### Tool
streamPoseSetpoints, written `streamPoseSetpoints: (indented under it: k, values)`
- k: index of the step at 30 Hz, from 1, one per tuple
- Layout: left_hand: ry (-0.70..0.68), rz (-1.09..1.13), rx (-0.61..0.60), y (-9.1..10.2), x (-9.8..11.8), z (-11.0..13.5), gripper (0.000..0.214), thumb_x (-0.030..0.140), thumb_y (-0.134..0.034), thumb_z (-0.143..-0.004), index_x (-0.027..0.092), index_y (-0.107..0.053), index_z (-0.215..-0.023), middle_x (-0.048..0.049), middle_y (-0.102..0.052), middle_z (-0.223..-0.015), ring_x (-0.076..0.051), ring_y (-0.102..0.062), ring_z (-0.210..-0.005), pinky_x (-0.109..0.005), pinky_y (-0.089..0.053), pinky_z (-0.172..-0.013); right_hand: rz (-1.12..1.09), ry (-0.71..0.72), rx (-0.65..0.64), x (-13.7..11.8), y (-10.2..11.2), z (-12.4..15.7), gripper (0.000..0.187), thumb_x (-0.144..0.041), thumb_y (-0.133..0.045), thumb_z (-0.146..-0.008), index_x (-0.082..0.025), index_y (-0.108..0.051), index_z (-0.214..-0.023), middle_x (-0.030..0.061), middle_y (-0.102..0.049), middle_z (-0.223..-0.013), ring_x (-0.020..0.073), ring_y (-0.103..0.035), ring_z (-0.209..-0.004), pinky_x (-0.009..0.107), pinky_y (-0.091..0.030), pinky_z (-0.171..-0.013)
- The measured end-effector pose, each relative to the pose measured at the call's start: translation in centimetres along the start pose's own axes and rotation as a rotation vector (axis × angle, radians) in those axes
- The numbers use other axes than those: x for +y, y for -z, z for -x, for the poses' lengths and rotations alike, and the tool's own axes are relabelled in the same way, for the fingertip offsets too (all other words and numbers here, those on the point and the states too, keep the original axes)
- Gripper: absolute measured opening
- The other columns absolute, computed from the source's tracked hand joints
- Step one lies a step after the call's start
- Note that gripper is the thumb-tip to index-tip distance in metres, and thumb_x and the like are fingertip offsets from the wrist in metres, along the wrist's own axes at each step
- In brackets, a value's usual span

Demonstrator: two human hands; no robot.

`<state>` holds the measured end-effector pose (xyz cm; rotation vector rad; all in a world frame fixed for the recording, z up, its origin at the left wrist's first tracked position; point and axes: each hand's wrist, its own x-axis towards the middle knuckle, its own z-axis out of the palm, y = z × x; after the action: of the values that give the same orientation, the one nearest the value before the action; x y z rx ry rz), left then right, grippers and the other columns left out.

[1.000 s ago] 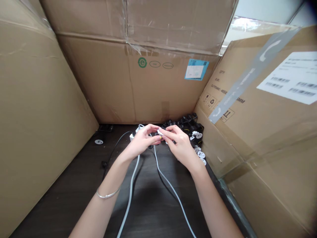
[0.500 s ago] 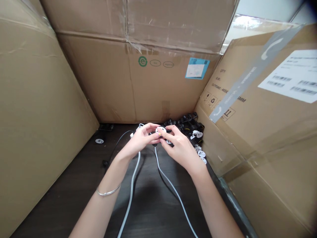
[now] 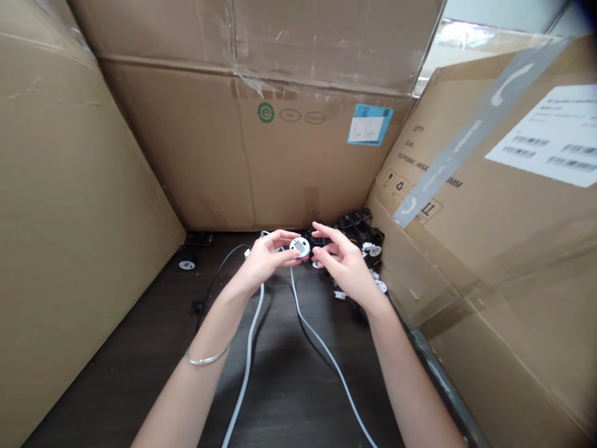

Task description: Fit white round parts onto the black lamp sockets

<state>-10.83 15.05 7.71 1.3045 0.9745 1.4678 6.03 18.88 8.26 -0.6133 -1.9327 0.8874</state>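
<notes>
My left hand (image 3: 267, 260) grips a round white disc (image 3: 300, 247) by its rim, with a small grey square at its centre. My right hand (image 3: 344, 264) is open beside the disc, its fingers spread and apparently not touching it. Under and behind my right hand lies a heap of black plastic connectors (image 3: 357, 227), with several white discs (image 3: 374, 251) among them. A white cable (image 3: 249, 367) and a second white cable (image 3: 326, 351) run from beneath my hands towards me. Where they end under my hands is hidden.
Large cardboard boxes wall in the dark wood table (image 3: 289, 404) at the left (image 3: 79, 218), back (image 3: 186, 155) and right (image 3: 466, 249). A thin black cable (image 3: 217, 283) and a small white disc (image 3: 186, 265) lie at the table's left.
My right hand has let go of the disc, opened and drawn to the right. The disc stays in my left hand, its flat face now turned up towards me.
</notes>
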Motion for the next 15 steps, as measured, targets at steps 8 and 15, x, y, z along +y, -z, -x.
streamPoseSetpoints:
  k: [8,15]
  values:
    - [-0.031,-0.065,-0.014,-0.6,-0.1,0.0,0.036,0.021,-0.068,-0.066,0.013,-0.059,-0.100,-0.0072,-0.061,-0.101,-0.017,-0.060,-0.088,-0.030,-0.052,-0.075,-0.298,-0.243,-0.124,1.3,-0.4,-0.9,0.045,-0.028,-0.053,-0.078,-0.018,-0.046,-0.121,0.0090,-0.052,-0.115,0.0092,-0.058,-0.067,0.022,-0.049,-0.054]
    - [-0.094,-0.084,-0.088,-0.8,-0.4,-0.1,0.034,0.025,-0.062,-0.073,0.013,-0.060,-0.105,-0.0079,-0.062,-0.102,-0.018,-0.060,-0.086,-0.031,-0.054,-0.073,-0.372,-0.262,-0.234,1.4,0.0,-1.0,0.040,-0.027,-0.052,-0.080,-0.018,-0.044,-0.118,0.0032,-0.059,-0.085,0.0099,-0.058,-0.060,0.021,-0.045,-0.049]
